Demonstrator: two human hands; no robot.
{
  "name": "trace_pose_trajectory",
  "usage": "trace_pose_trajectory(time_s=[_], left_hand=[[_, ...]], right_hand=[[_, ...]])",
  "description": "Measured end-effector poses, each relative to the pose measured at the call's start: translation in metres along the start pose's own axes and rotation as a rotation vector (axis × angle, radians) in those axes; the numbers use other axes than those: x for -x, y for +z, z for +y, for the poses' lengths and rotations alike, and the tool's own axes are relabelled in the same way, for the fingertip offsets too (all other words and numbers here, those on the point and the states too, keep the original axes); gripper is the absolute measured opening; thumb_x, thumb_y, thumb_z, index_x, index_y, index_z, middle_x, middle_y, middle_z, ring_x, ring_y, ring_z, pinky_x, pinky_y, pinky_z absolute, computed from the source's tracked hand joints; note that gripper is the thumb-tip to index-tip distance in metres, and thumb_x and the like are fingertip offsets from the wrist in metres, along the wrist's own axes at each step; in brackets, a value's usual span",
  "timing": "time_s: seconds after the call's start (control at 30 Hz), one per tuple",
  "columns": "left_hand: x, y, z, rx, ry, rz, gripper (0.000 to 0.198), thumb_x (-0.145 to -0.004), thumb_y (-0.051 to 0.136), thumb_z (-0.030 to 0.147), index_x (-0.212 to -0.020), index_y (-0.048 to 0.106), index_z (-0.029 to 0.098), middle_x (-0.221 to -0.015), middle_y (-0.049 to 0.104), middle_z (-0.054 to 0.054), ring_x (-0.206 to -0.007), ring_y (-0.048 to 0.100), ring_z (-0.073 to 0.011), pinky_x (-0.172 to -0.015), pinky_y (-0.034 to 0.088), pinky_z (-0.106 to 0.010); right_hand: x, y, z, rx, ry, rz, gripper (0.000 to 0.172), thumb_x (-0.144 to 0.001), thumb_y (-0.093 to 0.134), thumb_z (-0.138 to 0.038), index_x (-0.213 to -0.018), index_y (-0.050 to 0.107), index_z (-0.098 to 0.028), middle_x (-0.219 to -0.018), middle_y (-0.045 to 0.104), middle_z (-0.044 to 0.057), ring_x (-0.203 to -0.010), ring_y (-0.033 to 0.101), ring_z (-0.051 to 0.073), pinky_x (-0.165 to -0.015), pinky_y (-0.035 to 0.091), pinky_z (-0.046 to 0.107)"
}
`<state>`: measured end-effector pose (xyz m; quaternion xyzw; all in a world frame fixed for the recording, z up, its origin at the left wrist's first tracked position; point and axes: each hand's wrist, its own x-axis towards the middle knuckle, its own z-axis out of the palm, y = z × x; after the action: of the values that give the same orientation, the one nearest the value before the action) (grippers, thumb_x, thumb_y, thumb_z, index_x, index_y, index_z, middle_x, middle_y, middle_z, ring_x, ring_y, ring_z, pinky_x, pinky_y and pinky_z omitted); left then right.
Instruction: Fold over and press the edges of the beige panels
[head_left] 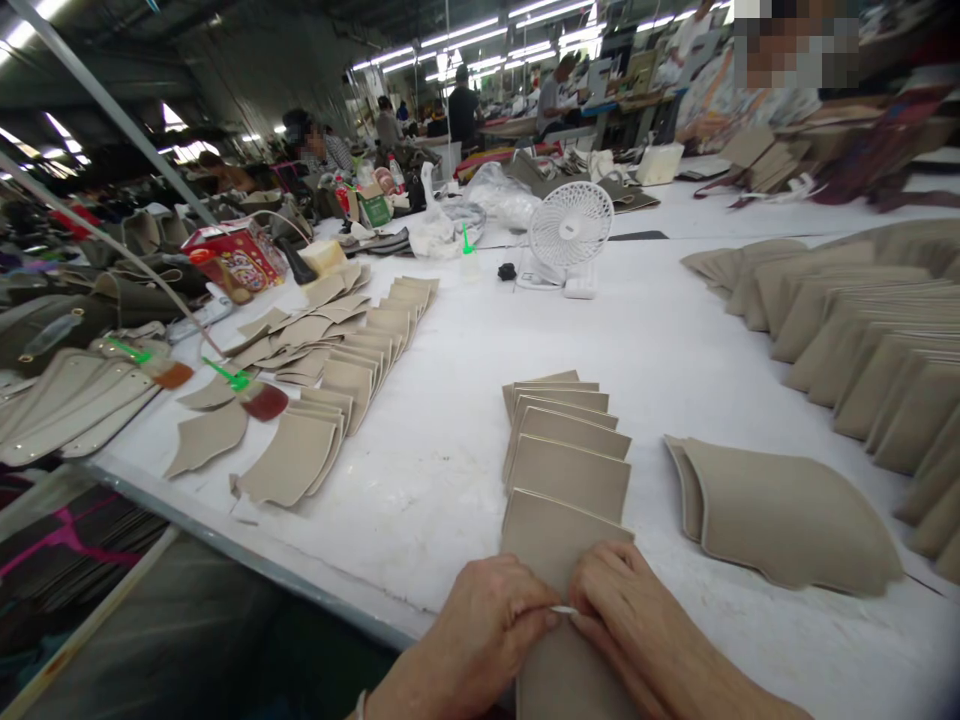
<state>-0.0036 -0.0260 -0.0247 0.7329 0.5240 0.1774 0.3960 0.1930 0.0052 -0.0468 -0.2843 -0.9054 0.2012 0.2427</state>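
Fingertips of my left hand (487, 615) and my right hand (626, 605) meet in pinches at the near edge of the table. Between them shows a short, thin white strip (561, 609), gripped at both ends; its exact kind I cannot make out. Under my hands lies a beige leather-like panel (559, 680), partly covered by them. Just beyond, an overlapping row of similar beige panels (570, 465) runs away from me. To the right of my right hand rest curved, folded beige pieces (787, 515).
Long rows of beige panels (862, 340) line the right side. At left lie curved beige pieces (289, 455) and two green-tipped glue bottles (264, 400) (171, 373). A small white fan (571, 225) stands farther back. Other people work in the background.
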Motion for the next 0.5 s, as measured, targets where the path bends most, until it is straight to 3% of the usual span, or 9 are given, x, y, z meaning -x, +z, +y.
trace_pose_trajectory(time_s=[0.3,0.4,0.5], left_hand=[[-0.003,-0.001,0.008,0.169,0.028,0.080,0.020,-0.082,0.062,0.004,-0.083,0.076,0.018,-0.078,0.071,-0.002,-0.077,0.062,-0.0143,-0.071,0.040,-0.021],[-0.002,-0.002,0.009,0.169,0.097,0.091,0.020,-0.085,0.059,0.007,-0.085,0.076,0.017,-0.075,0.070,-0.003,-0.074,0.061,-0.0146,-0.068,0.040,-0.022],[-0.002,-0.003,0.007,0.147,0.140,0.109,0.020,-0.088,0.057,0.014,-0.085,0.076,0.017,-0.071,0.067,-0.004,-0.071,0.060,-0.0153,-0.065,0.039,-0.023]], right_hand=[[0.002,-0.022,-0.003,-0.214,0.253,-0.094,0.015,-0.089,0.053,-0.009,-0.087,0.047,-0.022,-0.086,0.057,0.001,-0.082,0.052,0.020,-0.070,0.042,0.031],[-0.004,-0.029,-0.008,-0.189,0.241,-0.162,0.014,-0.089,0.060,-0.010,-0.093,0.053,-0.022,-0.091,0.061,0.000,-0.086,0.055,0.019,-0.076,0.042,0.032],[-0.012,-0.036,-0.010,-0.128,0.175,-0.227,0.014,-0.092,0.061,-0.012,-0.084,0.055,-0.022,-0.086,0.063,-0.002,-0.085,0.056,0.018,-0.080,0.039,0.033]])
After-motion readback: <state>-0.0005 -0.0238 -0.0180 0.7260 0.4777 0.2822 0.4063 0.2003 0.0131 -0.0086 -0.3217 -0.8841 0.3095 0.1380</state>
